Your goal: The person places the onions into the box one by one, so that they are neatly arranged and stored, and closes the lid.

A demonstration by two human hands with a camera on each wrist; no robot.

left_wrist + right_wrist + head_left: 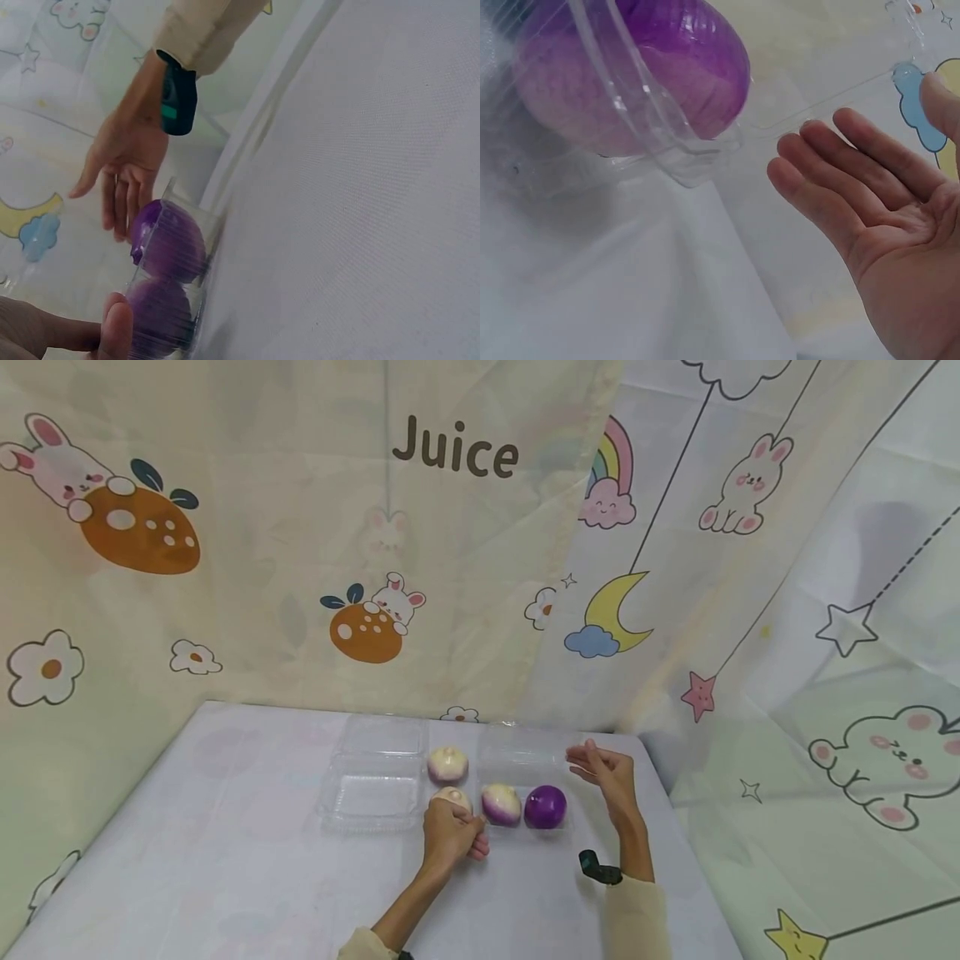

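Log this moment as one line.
Left hand: near front pale bulb | Right hand: holding nothing, near clear lid | Right container: purple bulb, purple-white bulb inside

Clear containers [525, 750] are glossy plastic, the purple onion [546, 808] is shiny, the tablecloth [225, 860] seemingly matt.

In the head view my left hand [450, 837] hides the lower part of one onion [452, 795]; can't tell if I'm touching it. My left sleeve [365, 946] runs off the bottom. Left wrist view: same hand cut off at the corner, two-tone onion [159, 319] blurred through the clear box [198, 213]. Right wrist view: right hand [900, 247] cropped by the right edge, purple onion [701, 64] by the top.
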